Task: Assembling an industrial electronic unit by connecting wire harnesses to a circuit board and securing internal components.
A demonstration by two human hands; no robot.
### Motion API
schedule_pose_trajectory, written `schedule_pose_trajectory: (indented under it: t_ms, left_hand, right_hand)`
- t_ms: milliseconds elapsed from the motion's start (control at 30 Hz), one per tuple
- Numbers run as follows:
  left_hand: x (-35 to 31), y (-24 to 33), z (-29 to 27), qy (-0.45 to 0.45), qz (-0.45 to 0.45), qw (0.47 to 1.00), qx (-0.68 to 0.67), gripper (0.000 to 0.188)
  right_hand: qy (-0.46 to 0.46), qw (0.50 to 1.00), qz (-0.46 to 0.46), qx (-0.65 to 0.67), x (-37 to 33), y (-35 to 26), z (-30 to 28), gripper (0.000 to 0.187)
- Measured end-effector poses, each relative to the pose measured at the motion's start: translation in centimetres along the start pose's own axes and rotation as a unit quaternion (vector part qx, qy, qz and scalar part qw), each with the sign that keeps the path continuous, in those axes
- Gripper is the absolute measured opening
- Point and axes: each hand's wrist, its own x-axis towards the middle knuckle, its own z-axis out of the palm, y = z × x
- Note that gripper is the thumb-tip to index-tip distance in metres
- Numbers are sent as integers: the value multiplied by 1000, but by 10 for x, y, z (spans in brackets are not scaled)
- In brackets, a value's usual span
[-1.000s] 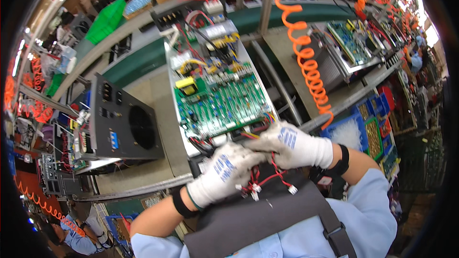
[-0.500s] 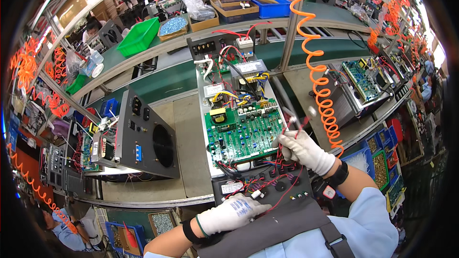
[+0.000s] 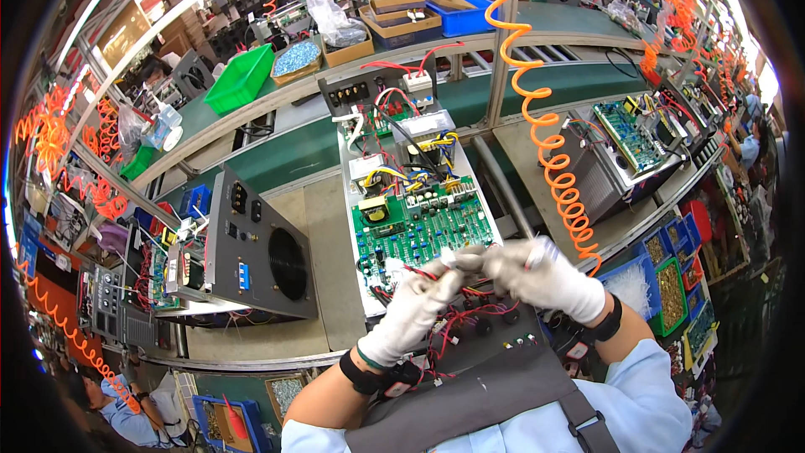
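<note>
In front of me lies an open electronic unit with a green circuit board (image 3: 423, 231). Over the board's near edge my left hand (image 3: 415, 306), in a white glove, is closed in a pinch on red and black wires (image 3: 419, 272). A small white connector (image 3: 449, 257) shows by its fingertips. My right hand (image 3: 553, 283), gloved too, meets those fingertips from the right. Its fingers are curled and slightly blurred, and what they hold is hidden. Below both hands, loose red wires (image 3: 457, 316) lie across the unit's dark front panel (image 3: 495, 340).
A dark-cased unit with a round fan opening (image 3: 288, 262) stands at the left. Another open unit (image 3: 629, 151) sits at the right. An orange coiled hose (image 3: 549, 143) hangs just right of the board. Parts bins (image 3: 669, 298) stand at the lower right.
My left hand has risen from the near panel to the board's near edge and now pinches wires. My right hand has come down slightly, its fingers now against the left ones.
</note>
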Motion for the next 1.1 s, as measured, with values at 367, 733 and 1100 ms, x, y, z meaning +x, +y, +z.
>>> schedule_pose_trajectory:
  t_ms: [367,733,1100]
  left_hand:
    - [11,7,28,188,139,972,-1,42]
    - [14,12,8,191,42,980,-33,19]
    - [-8,5,-14,257,61,964,39,43]
  right_hand:
    - [98,888,-21,-449,40,32,21,32]
    - [119,985,-39,-116,28,10,18,33]
    - [-5,897,-47,-440,54,6,1,19]
